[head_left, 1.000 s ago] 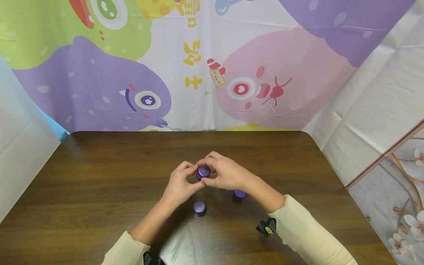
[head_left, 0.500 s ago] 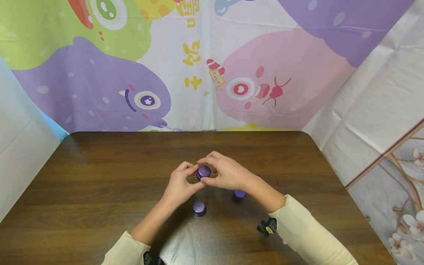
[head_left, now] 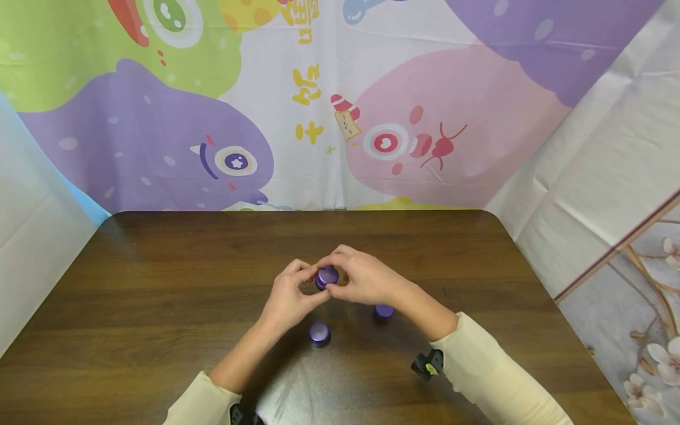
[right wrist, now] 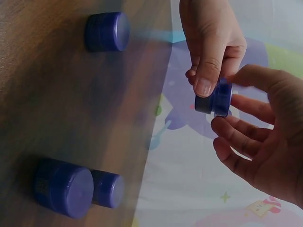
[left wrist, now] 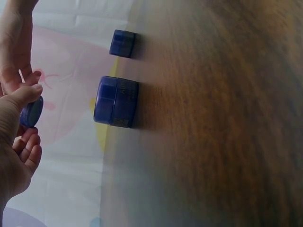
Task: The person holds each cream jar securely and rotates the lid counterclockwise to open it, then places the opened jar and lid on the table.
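Both hands hold a small purple screw-lid jar (head_left: 326, 276) up over the table's middle. My left hand (head_left: 288, 300) grips its lower body, with the thumb (right wrist: 207, 80) pressed along the side in the right wrist view. My right hand (head_left: 366, 277) has its thumb and fingers curled round the lid (right wrist: 223, 98). A narrow gap shows between lid and body. Nearer the person, a lidded purple jar (head_left: 320, 334) stands upright on the table. Another purple jar (head_left: 383, 311) stands beneath the right forearm, partly covered by it.
The right wrist view shows a larger purple jar (right wrist: 66, 188) overlapping a smaller one (right wrist: 109, 189) on the brown wooden table (head_left: 159, 307). Behind the table's far edge hangs a printed cartoon curtain (head_left: 308, 177). Black wrist cameras sit on both cream sleeves (head_left: 489, 366).
The right thumb and fingers have shifted slightly round the lid. The held jar and left hand stay nearly in place; the jars on the table have not moved.
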Demonstrator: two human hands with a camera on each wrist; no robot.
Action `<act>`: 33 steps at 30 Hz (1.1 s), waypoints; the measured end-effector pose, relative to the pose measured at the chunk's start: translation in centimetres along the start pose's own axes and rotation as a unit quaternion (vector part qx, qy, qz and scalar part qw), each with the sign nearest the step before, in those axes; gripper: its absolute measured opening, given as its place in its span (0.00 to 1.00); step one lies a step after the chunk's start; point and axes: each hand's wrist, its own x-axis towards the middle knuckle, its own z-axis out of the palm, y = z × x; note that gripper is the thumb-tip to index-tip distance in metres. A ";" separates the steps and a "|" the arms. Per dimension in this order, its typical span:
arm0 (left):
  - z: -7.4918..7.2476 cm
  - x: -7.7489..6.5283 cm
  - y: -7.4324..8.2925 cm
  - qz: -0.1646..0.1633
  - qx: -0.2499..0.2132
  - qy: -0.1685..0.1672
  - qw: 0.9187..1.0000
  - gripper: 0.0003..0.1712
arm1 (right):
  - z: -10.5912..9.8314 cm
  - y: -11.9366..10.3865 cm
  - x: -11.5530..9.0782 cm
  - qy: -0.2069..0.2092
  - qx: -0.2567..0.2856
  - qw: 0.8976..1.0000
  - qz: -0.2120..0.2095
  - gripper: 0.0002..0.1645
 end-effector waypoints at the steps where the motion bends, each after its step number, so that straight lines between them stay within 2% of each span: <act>1: 0.0 0.0 0.0 0.001 0.001 0.001 1.000 0.25 | 0.0 0.0 0.0 0.004 -0.002 1.000 0.003 0.23; 7: 0.1 0.0 -0.1 0.006 0.006 0.000 1.000 0.23 | -0.1 0.0 0.0 0.023 -0.003 1.000 0.017 0.19; 15: 0.3 -0.1 -0.3 -0.001 0.007 -0.006 1.000 0.25 | -0.1 0.0 -0.1 -0.003 0.003 1.000 -0.001 0.22; 19: 0.3 -0.1 -0.2 0.008 0.007 0.002 1.000 0.25 | -0.1 0.0 -0.2 0.009 -0.006 1.000 0.017 0.24; 22: 0.3 -0.1 -0.2 0.011 0.007 0.004 1.000 0.24 | -0.2 -0.1 -0.1 0.020 -0.011 0.999 0.027 0.21; 26: 0.3 0.0 -0.2 0.009 0.005 0.001 1.000 0.23 | -0.2 0.0 -0.1 0.013 -0.008 1.000 0.010 0.19; 30: 0.3 0.0 -0.2 0.006 0.000 -0.003 1.000 0.23 | -0.2 0.0 -0.1 -0.004 0.000 1.000 -0.009 0.21; 33: 0.3 -0.1 -0.2 0.010 0.003 0.001 1.000 0.23 | -0.3 -0.1 -0.1 -0.005 -0.004 1.000 -0.005 0.23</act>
